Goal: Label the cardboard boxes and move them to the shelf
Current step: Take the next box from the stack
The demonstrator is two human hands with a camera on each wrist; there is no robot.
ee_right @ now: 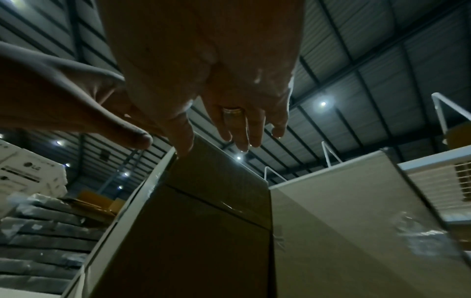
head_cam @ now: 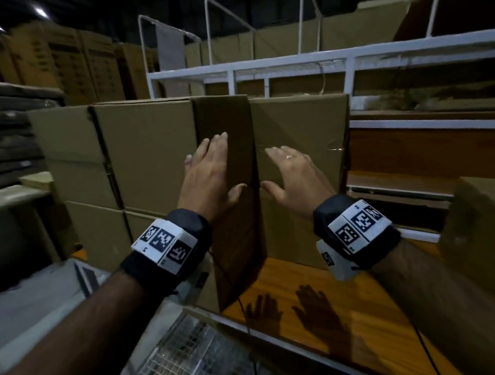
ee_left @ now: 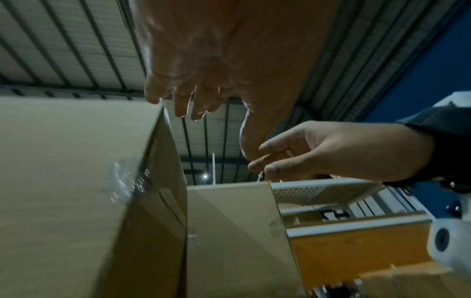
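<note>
Boxes already fill much of the view: a stack of them (head_cam: 79,173) stands at the left, and the nearest box (head_cam: 152,152) sits at the front left end of the shelf (head_cam: 302,276), its corner turned toward the camera, with a second box (head_cam: 300,121) just behind and to its right on the same wooden deck.

Left hand (head_cam: 208,172) lies flat against the near box, fingers straight and close together, thumb out along the dark side face. Right hand (head_cam: 294,176) is spread open too, fingers apart, over the face of the second box; from the head view it looks to touch, but the left wrist view shows it (ee_left: 318,151) hanging a little off the cardboard, so I cannot tell whether it presses. Neither hand grips anything.

My reading is that the placing step for this box is nearly over: it is on the deck, and the flat palms suggest squaring it against its neighbour. No paper label shows on any face in view; only clear tape (ee_left: 122,181) glints on the near box, and a similar patch (ee_right: 418,231) on the other. Whether labels sit on hidden faces cannot be told.

Upper tiers of the rack (head_cam: 377,57) hold some cardboard and have room, and the stack at the left may be waiting its turn, so the job seems partway done.
</note>
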